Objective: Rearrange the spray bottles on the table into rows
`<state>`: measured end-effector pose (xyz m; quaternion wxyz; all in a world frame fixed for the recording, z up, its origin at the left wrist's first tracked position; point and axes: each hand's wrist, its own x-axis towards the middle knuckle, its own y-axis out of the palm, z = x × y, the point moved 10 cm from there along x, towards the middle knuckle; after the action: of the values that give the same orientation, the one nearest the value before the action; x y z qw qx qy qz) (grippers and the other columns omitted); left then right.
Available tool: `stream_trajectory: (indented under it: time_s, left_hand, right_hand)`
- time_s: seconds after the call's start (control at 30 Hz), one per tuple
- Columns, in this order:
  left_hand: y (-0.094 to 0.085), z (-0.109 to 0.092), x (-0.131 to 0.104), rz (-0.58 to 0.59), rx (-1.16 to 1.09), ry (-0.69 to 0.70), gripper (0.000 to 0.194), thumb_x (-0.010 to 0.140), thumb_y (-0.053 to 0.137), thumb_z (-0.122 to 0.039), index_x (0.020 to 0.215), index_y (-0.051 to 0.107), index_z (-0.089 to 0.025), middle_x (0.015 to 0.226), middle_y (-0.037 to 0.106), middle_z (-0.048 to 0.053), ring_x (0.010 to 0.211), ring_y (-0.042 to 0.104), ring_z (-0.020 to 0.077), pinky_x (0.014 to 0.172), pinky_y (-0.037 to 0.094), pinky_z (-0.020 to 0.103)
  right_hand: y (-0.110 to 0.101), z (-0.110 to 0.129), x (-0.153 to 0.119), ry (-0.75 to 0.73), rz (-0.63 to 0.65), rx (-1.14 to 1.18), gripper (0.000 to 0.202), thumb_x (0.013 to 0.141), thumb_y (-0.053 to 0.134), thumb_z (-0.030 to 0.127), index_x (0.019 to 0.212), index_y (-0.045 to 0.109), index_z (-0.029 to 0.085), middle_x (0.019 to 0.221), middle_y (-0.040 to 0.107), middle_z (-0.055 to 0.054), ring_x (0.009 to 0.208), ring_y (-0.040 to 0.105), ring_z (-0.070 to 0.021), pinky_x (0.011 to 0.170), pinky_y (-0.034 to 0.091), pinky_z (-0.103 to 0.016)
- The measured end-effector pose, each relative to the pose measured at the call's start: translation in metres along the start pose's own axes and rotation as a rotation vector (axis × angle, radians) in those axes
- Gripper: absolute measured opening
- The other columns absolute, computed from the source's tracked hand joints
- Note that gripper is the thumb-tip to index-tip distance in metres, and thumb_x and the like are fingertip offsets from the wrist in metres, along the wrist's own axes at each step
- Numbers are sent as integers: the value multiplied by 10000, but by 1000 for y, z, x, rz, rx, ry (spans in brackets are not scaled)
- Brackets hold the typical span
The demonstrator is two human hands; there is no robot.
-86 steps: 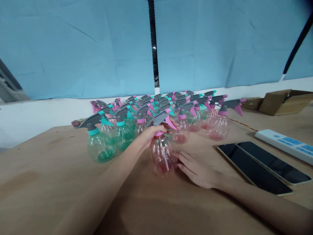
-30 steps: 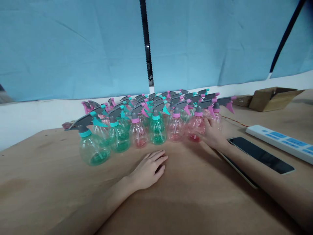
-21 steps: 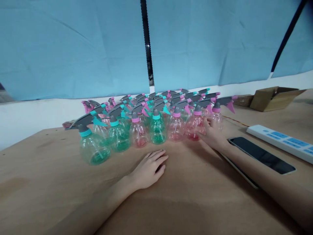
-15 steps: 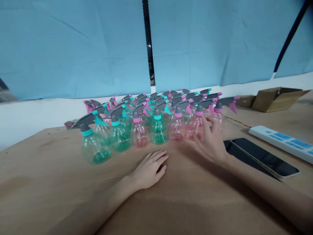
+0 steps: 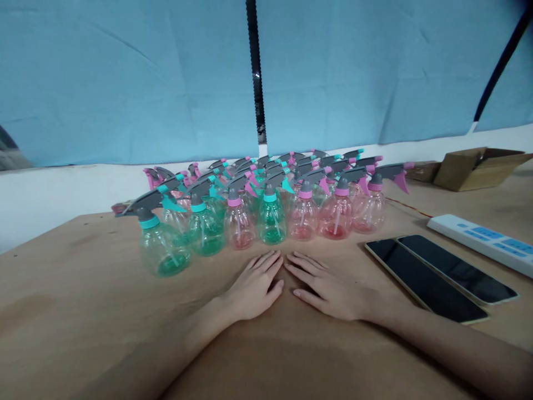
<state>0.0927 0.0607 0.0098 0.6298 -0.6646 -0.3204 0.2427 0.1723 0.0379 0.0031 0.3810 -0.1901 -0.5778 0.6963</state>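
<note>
Nearest: bare wooden table (image 5: 266, 361). Left hand (image 5: 252, 289) palm down on it, fingers loosely spread, relaxed, gripping nothing. Right hand (image 5: 337, 291) in a mirrored pose, also holding nothing. Fingertips close together but apart.

Off to the right, dark screens up: near phone (image 5: 420, 278) and far phone (image 5: 456, 266), side by side. Right forearm (image 5: 441, 333) just beside the near one. Risk: phone shove or drag, from an outward elbow swing. Power strip (image 5: 485, 233) a bit past those.

Just past the fingertips: front row of spray bottles (image 5: 337, 216), all upright on the table. Big teal-collared bottle (image 5: 163, 250) at the left end, green bottle (image 5: 272, 222) nearest the left fingertips, pink-collared bottle (image 5: 303, 223) nearest the right. No contact visible from either hand. Tightly packed, so likely failure: chain nudge from one forward push. Top-heavy look too; possible tip-over from a snag on the overhanging trigger heads (image 5: 400, 180). Can't tell liquid from tinted plastic at the bases, so unknown spill risk.

Behind: more bottles, partly hidden, no clean count. Thin cable (image 5: 410, 208) near the row's right end, possible snag from a wide reach. Farthest: open cardboard box (image 5: 462, 171) at right, white wall (image 5: 62, 191), blue sheet (image 5: 125, 83).
</note>
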Motion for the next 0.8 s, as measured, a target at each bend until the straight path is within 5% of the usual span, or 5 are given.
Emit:
stream_trajectory:
  time_s: [0.8]
  left_hand:
    - [-3,-1,-1,-33,-24,18,494,899,328,-348,1336,372,-122,1434,324,99,1324,286,211,1077,267,404]
  right_hand:
    - [0,2,0,-1,7,15,602,930,266,490,1419,235,140,1467,245,-111,1345,182,-244,1086,207,-442]
